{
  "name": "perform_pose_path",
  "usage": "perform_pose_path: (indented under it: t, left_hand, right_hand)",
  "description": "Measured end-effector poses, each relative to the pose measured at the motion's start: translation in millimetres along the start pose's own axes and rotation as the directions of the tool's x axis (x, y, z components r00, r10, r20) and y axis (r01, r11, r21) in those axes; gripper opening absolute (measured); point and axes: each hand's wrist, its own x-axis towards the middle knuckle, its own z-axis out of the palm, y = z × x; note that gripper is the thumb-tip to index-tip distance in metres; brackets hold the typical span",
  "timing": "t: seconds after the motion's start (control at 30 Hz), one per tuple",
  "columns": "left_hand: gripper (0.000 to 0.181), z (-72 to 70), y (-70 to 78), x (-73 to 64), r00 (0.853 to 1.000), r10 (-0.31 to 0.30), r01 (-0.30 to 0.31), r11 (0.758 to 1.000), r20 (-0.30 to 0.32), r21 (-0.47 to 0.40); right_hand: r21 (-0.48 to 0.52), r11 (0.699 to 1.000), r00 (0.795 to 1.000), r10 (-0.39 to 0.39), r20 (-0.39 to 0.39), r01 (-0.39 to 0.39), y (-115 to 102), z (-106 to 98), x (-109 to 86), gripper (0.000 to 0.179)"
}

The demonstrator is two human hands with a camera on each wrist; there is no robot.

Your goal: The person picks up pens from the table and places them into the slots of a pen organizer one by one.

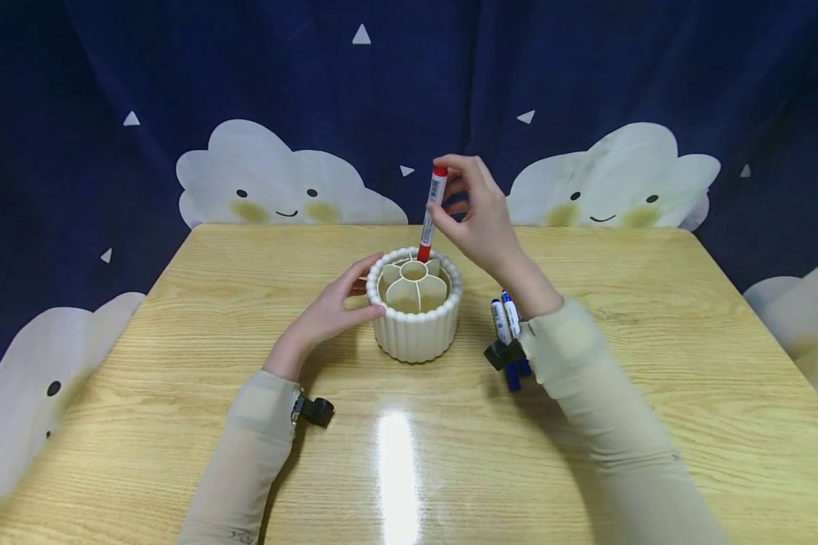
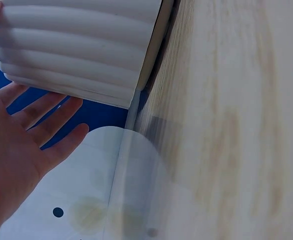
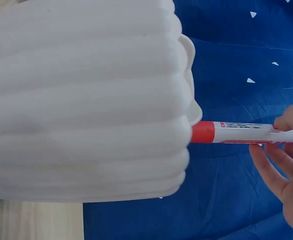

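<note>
The right hand (image 1: 476, 208) pinches a red-and-white marker (image 3: 241, 133), lower end at the rear of the ribbed holder's top. The left hand (image 1: 332, 309) has fingers spread at the holder (image 1: 417, 337)'s left side; blue-and-white markers (image 1: 512, 314) lie right of it.

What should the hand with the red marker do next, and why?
I'd probably slide the red-and-white marker down: the right hand holds it nearly upright, its lower end just inside the divided pen holder, most of its length above.
</note>
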Motion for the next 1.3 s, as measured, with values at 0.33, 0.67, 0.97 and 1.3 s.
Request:
perform_pose_path:
  t: [0.33, 0.67, 0.97, 1.3]
  left_hand:
    - [0.075, -0.5, -2.7, 0.7, 1.000, 0.007, -0.007, 1.000, 0.001, -0.005]
    - [0.074, -0.4, -1.7, 1.0, 1.000, 0.004, -0.004, 1.000, 0.002, 0.001]
    - [0.075, -0.8, -3.1, 0.6, 1.000, 0.001, -0.001, 1.000, 0.000, -0.005]
    - [0.075, -0.6, -2.5, 0.2, 1.000, 0.000, 0.000, 1.000, 0.002, -0.005]
  right_hand:
    - [-0.010, 1.000, 0.998, 0.002, 0.063, -0.001, 0, 7, -7.9, 0.034]
    - [-0.017, 1.000, 0.994, -0.010, 0.110, 0.011, 8, 13, -17.3, 0.026]
    - [-0.023, 0.999, 0.986, 0.029, 0.165, -0.025, 12, 18, -25.5, 0.015]
    - [-0.067, 0.998, 0.976, 0.025, 0.215, -0.010, 16, 22, -32.1, 0.013]
